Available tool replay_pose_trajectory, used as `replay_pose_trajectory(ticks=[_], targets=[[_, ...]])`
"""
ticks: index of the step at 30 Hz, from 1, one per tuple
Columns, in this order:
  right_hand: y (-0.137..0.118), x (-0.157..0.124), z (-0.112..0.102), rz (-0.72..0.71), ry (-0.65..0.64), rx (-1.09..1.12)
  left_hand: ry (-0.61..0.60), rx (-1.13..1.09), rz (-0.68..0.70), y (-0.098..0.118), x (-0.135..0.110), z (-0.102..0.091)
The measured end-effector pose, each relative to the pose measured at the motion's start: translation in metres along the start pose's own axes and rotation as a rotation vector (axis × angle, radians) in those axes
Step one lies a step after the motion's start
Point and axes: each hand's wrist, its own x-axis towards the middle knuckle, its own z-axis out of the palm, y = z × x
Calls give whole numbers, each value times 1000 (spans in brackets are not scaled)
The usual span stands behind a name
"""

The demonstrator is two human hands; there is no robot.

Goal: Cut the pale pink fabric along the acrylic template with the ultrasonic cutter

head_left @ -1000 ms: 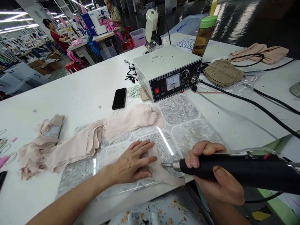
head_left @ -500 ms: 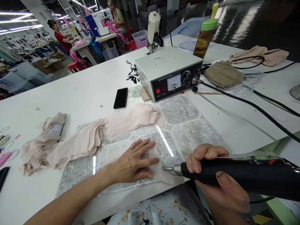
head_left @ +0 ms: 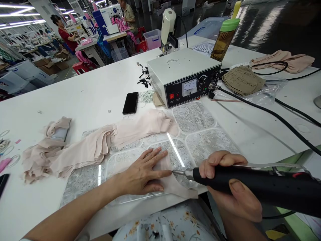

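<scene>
My left hand [head_left: 142,174] lies flat, fingers spread, pressing a pale pink fabric piece [head_left: 175,187] onto a clear scratched cutting plate [head_left: 200,144]. My right hand [head_left: 230,187] is wrapped round a black hand-held cutter [head_left: 263,187] whose metal tip [head_left: 179,172] touches the fabric just beside my left fingertips. A cable [head_left: 263,110] runs from the white control box [head_left: 183,73] toward the cutter. A pile of the same pink fabric pieces [head_left: 82,150] lies left of my left hand.
A black phone [head_left: 130,102] and white elastic loops [head_left: 145,97] lie by the box. A green-capped bottle [head_left: 223,36], brown paper patterns [head_left: 242,80] and beige cloth [head_left: 288,60] sit at the back right. People work at sewing stations far behind.
The cutter tip has edged left and slightly up, closer to my left fingertips. My left hand stays flat on the fabric.
</scene>
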Motion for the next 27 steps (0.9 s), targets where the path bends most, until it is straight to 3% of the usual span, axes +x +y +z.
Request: replay_pose_trajectory(ticks=[12,20,23,27], targets=[[0,6,4,-17,-82,-27,-5,31,22,-1,0,0],[0,1,-6,6,94,27,-49,82,137,-30,-1,-15],[1,-2,-9,25,126,44,19,111,159,-38,-4,-20],[4,-4,-8,29,153,48,194,91,65,-19,-11,-17]])
